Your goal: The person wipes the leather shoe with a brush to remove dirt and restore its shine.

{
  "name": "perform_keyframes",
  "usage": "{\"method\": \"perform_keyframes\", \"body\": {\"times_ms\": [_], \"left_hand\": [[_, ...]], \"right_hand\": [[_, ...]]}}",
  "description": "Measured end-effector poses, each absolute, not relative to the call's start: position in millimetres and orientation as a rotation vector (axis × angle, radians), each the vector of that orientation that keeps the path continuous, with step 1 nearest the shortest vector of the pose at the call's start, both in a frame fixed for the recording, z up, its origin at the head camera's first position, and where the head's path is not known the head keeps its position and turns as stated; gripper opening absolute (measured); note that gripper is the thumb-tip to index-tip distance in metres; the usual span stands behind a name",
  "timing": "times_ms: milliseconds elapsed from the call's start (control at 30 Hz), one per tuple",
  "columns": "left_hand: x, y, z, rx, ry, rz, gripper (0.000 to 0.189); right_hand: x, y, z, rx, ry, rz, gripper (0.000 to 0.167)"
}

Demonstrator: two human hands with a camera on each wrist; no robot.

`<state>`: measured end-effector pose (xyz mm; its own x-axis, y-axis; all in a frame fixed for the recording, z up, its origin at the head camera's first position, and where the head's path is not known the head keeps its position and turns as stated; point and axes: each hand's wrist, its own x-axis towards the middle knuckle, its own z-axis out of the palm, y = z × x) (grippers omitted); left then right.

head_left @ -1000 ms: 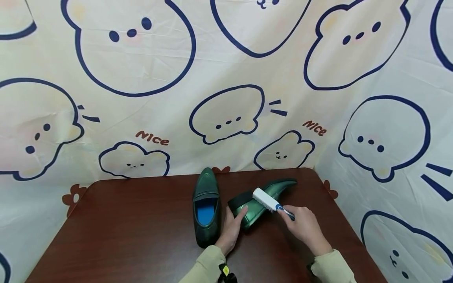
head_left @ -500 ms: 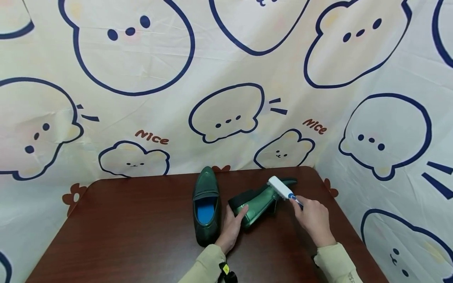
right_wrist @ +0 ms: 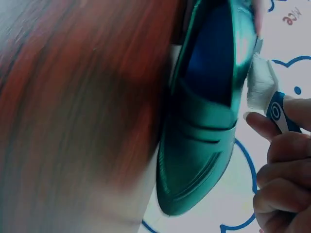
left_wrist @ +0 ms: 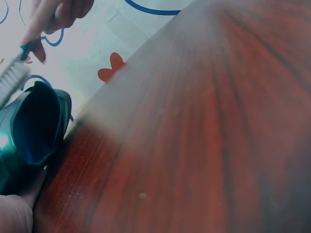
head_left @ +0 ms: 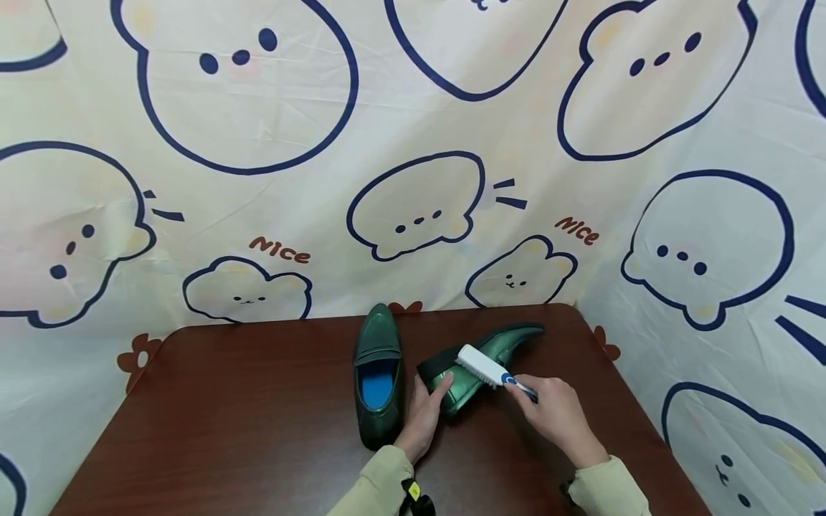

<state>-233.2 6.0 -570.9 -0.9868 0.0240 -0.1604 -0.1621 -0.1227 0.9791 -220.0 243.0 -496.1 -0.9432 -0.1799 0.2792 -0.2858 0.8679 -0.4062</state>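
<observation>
A shiny green loafer [head_left: 466, 388] lies on its side, toe to the far right, its dark sole and heel turned left. My left hand [head_left: 422, 421] grips it at the heel end, thumb on the leather; the other fingers are mostly hidden. In my right hand [head_left: 560, 417] is the handle of a white-headed brush [head_left: 479, 363], blue and white at the grip. Its bristles rest against the shoe's upturned side near the heel. The right wrist view shows the loafer's blue insole [right_wrist: 209, 63] and the brush [right_wrist: 263, 87] along its edge.
The matching green loafer [head_left: 378, 342] stands upright to the left of my left hand, toe toward the wall. Both rest on a dark brown wooden table [head_left: 258, 408]. A pale cloth [head_left: 413, 287] with cartoon drawings hangs behind and at the sides.
The brush in my right hand went right toward the toe half a second ago, and now is back left near the heel. My left hand and both loafers stay in place.
</observation>
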Motion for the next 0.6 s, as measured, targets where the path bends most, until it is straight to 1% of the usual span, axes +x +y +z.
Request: {"method": "perform_keyframes", "body": {"times_ms": [133,267,400,600], "left_hand": [[-232.1,5.6,-570.9,-0.141,1.985,2.244,0.112],[-230.2,3.8,-570.8,-0.136,1.988,2.223,0.113],[-230.2,2.5,-569.9,-0.131,1.991,2.225,0.112],[-230.0,3.7,-569.8,-0.094,1.996,2.22,0.11]], "right_hand": [[-225.8,255.8,-500.7,0.327,-2.784,0.611,0.024],[-232.4,273.4,-503.9,0.232,-2.728,0.561,0.029],[-235.6,284.2,-505.1,0.16,-2.695,0.568,0.03],[-233.4,285.4,-505.6,0.145,-2.725,0.643,0.027]]}}
